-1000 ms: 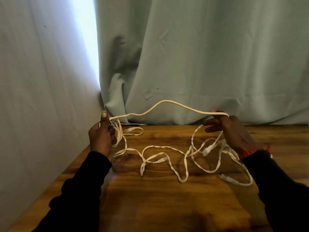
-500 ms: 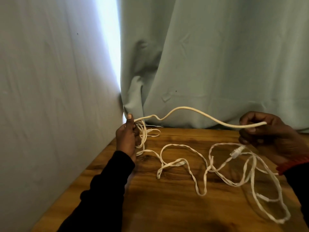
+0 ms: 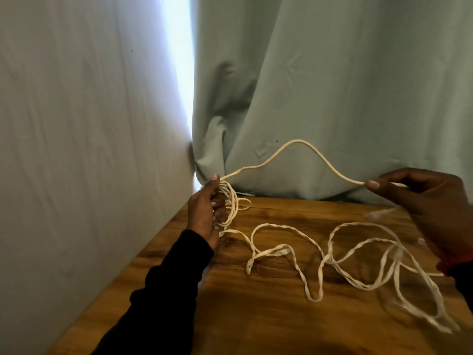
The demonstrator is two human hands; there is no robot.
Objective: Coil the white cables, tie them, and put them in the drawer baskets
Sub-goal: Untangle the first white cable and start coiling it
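The cable [image 3: 302,143] arches in the air above the bench [image 3: 256,316], its slack lying in loose loops on the wood; no writing shows on it; the left hand [image 3: 204,213] grips a small coil at one end; the right hand [image 3: 422,198] pinches the strand between thumb and fingers [image 3: 373,184]; a curtain [image 3: 332,85] hangs behind the cable.

Your left hand [image 3: 204,213] gripped a small coil of white cable [image 3: 294,143], thumb up. Your right hand [image 3: 422,201] pinched the same strand at the fingertips; it arched between both hands. Loose loops lay on the wooden table [image 3: 256,316] below your fingers.
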